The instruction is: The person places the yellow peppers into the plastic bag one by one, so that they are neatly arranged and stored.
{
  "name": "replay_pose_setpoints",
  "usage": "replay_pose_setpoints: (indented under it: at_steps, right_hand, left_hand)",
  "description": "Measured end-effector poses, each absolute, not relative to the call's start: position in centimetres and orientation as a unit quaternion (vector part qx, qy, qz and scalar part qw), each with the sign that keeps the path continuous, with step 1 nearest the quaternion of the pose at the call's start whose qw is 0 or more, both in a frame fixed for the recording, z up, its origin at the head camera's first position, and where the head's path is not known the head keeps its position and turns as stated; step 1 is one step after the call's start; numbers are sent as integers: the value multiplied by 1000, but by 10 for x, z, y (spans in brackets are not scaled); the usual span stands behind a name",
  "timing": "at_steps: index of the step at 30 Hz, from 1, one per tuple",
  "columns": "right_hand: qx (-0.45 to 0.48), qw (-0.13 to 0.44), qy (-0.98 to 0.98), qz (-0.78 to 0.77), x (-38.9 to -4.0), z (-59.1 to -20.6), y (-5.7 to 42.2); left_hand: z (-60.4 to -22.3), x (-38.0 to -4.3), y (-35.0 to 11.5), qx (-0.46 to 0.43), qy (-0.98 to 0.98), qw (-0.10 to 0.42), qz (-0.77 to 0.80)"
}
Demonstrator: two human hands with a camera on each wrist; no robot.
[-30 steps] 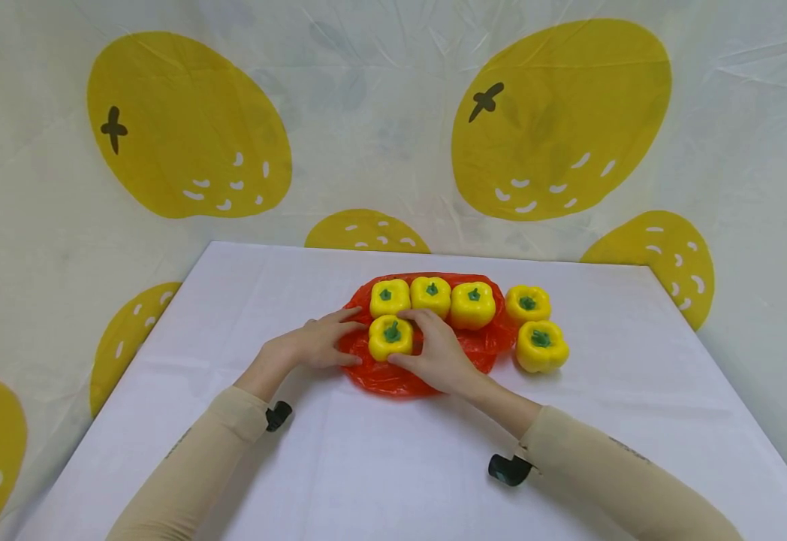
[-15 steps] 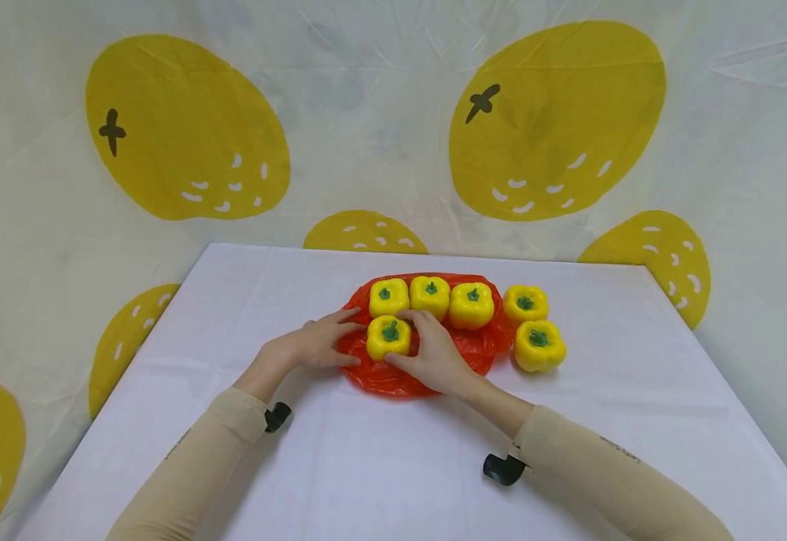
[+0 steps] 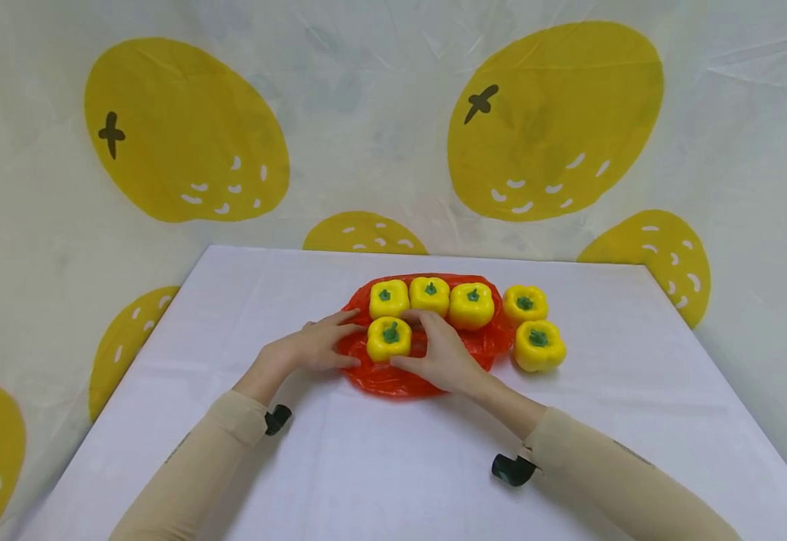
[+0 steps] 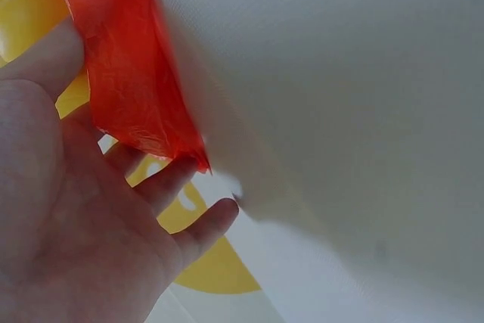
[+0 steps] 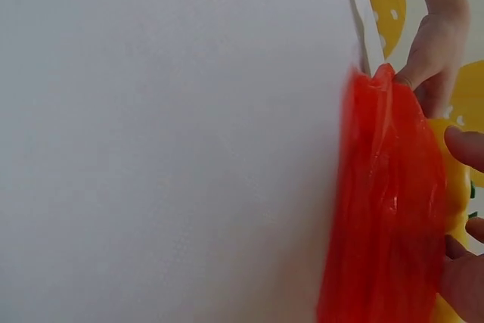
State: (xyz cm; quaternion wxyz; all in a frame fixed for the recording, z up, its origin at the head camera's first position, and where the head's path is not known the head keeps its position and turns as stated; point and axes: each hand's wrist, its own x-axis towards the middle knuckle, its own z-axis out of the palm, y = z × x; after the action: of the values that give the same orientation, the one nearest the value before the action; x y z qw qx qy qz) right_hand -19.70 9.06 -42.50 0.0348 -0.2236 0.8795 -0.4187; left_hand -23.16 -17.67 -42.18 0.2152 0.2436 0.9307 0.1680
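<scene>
In the head view, a yellow bell pepper (image 3: 388, 340) with a green stem sits on a thin red plastic bag (image 3: 393, 385). My right hand (image 3: 444, 353) is at its right side, thumb near its front and fingers behind, with red plastic showing in the gap toward the palm. At the bag's left edge, my left hand (image 3: 315, 346) spreads its fingers. The left wrist view shows red film (image 4: 125, 66) lying against these fingers, with the thumb beside it. Behind the front pepper stand a left pepper (image 3: 390, 299), a middle pepper (image 3: 429, 295) and a right pepper (image 3: 471, 306).
Right of the bag, a rear yellow pepper (image 3: 526, 303) and a front yellow pepper (image 3: 539, 346) stand on the white tabletop (image 3: 366, 466). A pale curtain (image 3: 366, 113) printed with large yellow fruit hangs behind the table.
My right hand has eased slightly to the right of the front pepper, its fingertips now overlapping it less. The left hand, bag and peppers have stayed in place.
</scene>
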Motion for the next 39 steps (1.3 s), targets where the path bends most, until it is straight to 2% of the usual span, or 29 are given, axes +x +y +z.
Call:
replay_pose_setpoints:
  at_steps: [13, 18, 24, 31, 39]
  right_hand:
    - [-202, 52, 873, -442, -182, -396, 128]
    - [-208, 38, 867, -451, -178, -383, 145]
    - [-229, 31, 855, -465, -180, -377, 172]
    - [-202, 41, 857, -472, -178, -371, 206]
    - [-196, 5, 851, -487, -176, -369, 243]
  left_hand:
    - [-422, -231, -176, 238, 930, 220, 175]
    - [-423, -231, -176, 237, 929, 221, 180]
    - [-423, -231, -176, 240, 928, 221, 182]
    - [-426, -231, -176, 244, 927, 223, 177]
    - [-427, -232, -178, 235, 928, 225, 181]
